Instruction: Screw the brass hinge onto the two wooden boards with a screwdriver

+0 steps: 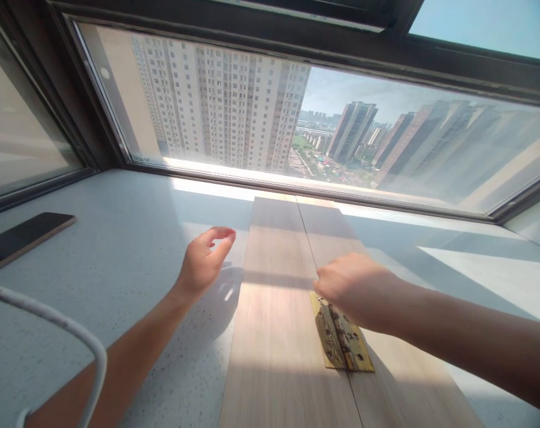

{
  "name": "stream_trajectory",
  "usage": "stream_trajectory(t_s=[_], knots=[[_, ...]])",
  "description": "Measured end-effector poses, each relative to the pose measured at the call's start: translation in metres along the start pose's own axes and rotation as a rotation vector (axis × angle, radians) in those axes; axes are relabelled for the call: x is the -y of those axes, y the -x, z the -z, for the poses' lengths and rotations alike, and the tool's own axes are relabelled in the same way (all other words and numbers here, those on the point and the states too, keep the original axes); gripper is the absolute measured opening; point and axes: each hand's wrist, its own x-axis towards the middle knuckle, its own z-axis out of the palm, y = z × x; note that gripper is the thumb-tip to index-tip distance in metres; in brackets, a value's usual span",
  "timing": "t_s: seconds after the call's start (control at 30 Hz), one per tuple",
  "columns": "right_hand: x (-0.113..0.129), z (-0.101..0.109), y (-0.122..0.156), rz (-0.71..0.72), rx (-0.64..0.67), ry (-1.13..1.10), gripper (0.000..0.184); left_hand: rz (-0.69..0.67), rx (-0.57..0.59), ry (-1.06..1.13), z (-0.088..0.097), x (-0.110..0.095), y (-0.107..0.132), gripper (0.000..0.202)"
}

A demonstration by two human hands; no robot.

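A brass-coloured hinge (341, 336) lies open and flat across the seam between two light wood boards, its knuckle along the seam. My right hand (356, 291) is closed above the hinge's far end and covers part of it. Its fingertips point down and away, so whatever they grip, if anything, is hidden. Left of the boards, my left hand (207, 258) is raised over the white sill with thumb and forefinger pinched together. Anything between those fingertips is too small to make out. The left board (274, 333) and the right board (412, 374) lie side by side.
On the speckled white sill (131, 238) a dark phone (27, 238) lies at far left. A white cable (85, 333) curves across the lower left, over my left forearm. A dark window frame (296, 196) borders the far end of the boards, with tall buildings outside.
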Motion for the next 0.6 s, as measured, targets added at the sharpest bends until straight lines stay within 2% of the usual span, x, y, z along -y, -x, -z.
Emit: stream_trajectory(t_s=[0.07,0.17,0.27,0.33,0.43,0.6], knots=[[-0.003,-0.001,0.0,0.016,0.0,0.002,0.019,0.045,0.007,0.099,-0.004,-0.004,0.005,0.023],[-0.005,0.0,0.001,0.032,-0.004,0.03,0.019,0.184,0.007,0.304,-0.007,-0.01,0.009,0.042],[-0.003,0.004,0.002,0.022,-0.013,0.063,0.022,0.382,0.208,0.619,-0.008,-0.016,0.009,0.054],[-0.002,0.006,0.002,0.016,-0.01,0.069,0.021,0.449,0.343,0.77,-0.006,-0.019,0.008,0.062],[0.0,0.008,0.002,0.022,0.004,0.067,0.019,0.474,0.408,0.837,-0.004,-0.023,0.008,0.064],[-0.001,0.005,0.002,0.021,-0.035,0.076,0.02,0.472,0.434,0.809,-0.003,-0.026,0.01,0.045]])
